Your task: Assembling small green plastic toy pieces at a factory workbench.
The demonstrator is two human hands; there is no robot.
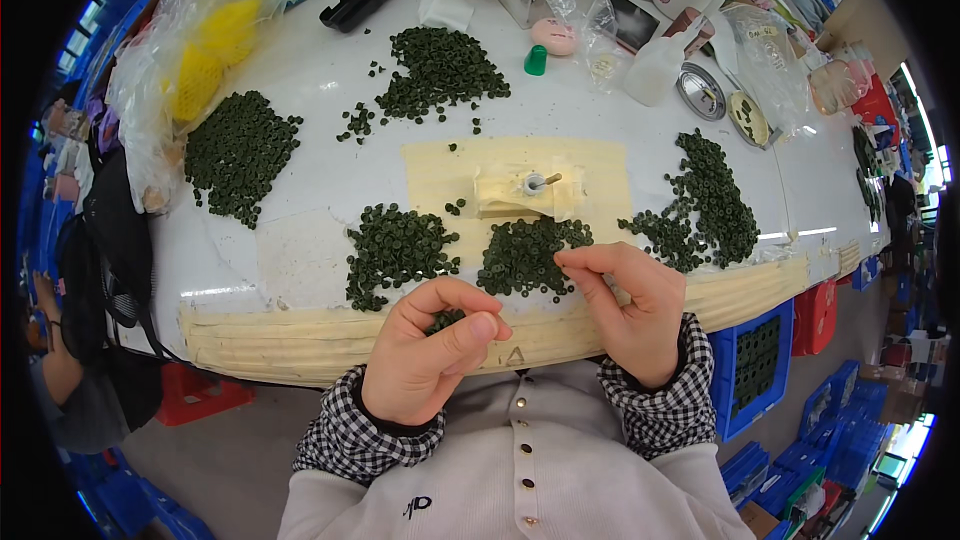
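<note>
My left hand (425, 355) is curled palm up near the table's front edge, thumb toward the fingers. Several small dark green rings (445, 320) show inside its curl. To the right, my right hand (635, 310) has its thumb and forefinger pinched together at the right edge of the middle pile of green rings (530, 252). Whatever lies between those fingertips is too small to make out. Just behind that pile, a short thin pin (545, 181) sticks up from a round base on a taped block (500, 193). Another ring pile (400, 245) lies beside my left hand.
More green ring piles lie at the back (440, 70), left (238, 155) and right (712, 200). A plastic bag with yellow netting (212, 50) stands far left. A green cap (536, 60), white bottle (655, 70) and metal lid (701, 90) sit at the back. A blue crate (752, 370) stands below the edge.
</note>
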